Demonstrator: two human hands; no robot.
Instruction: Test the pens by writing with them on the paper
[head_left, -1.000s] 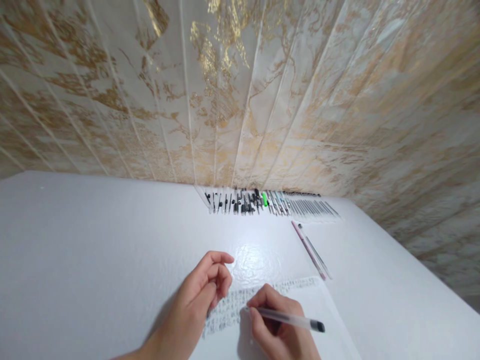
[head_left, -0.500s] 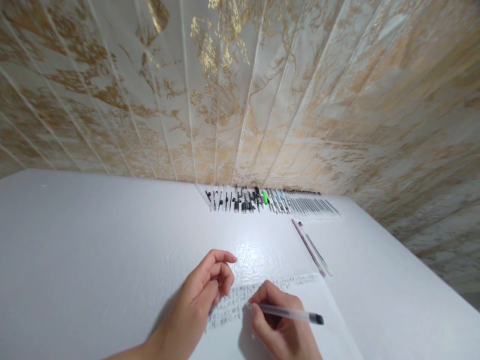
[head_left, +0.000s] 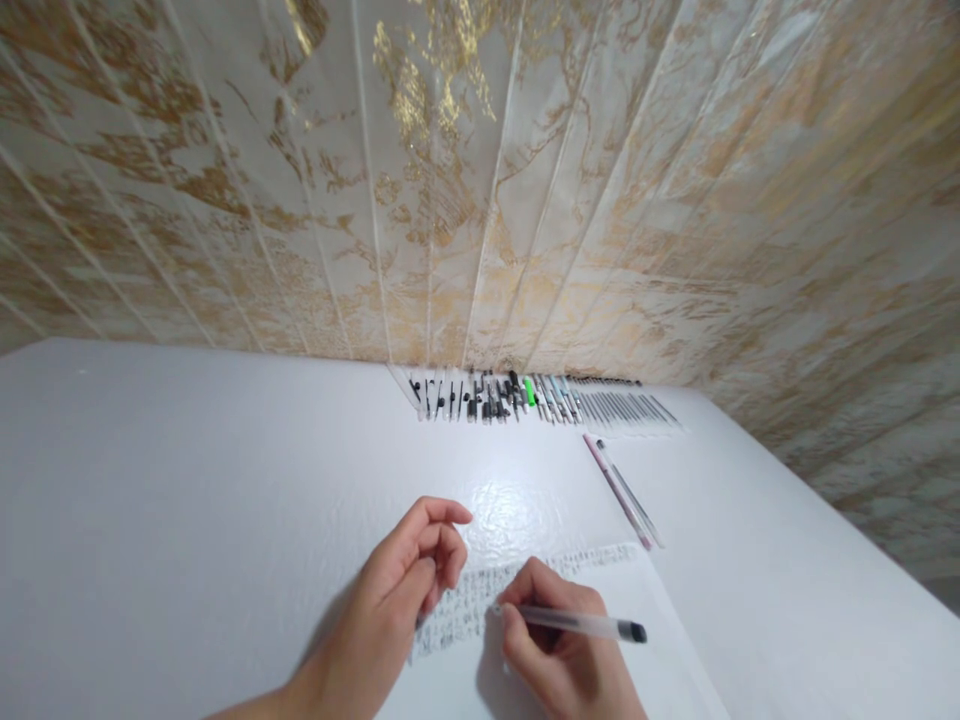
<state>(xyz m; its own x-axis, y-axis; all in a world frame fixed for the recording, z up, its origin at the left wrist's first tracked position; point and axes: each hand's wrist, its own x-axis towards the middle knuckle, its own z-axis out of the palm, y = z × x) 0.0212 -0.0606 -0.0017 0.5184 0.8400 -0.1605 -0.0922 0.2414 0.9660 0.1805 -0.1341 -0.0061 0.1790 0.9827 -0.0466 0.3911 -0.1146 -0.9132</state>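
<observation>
My right hand (head_left: 559,640) grips a gel pen (head_left: 581,621) with a clear barrel and a black end. Its tip points left and meets the sheet of paper (head_left: 637,600), beside lines of dark handwriting. On the left edge of that sheet rests my left hand (head_left: 412,575), on its side, with the index finger reaching right and the other fingers loosely bent. Nothing shows between its fingers. Part of the written text is hidden behind both hands.
Beyond the paper, a pink pen (head_left: 615,488) and a clear pen (head_left: 630,492) lie side by side on the white table (head_left: 225,480). Along the back edge runs a row of many pens and refills (head_left: 495,398), with a green one (head_left: 529,391) among them. A gold-patterned curtain (head_left: 450,200) hangs behind.
The camera view has shifted very slightly. Both hands and the pen keep nearly the same positions on the paper.
</observation>
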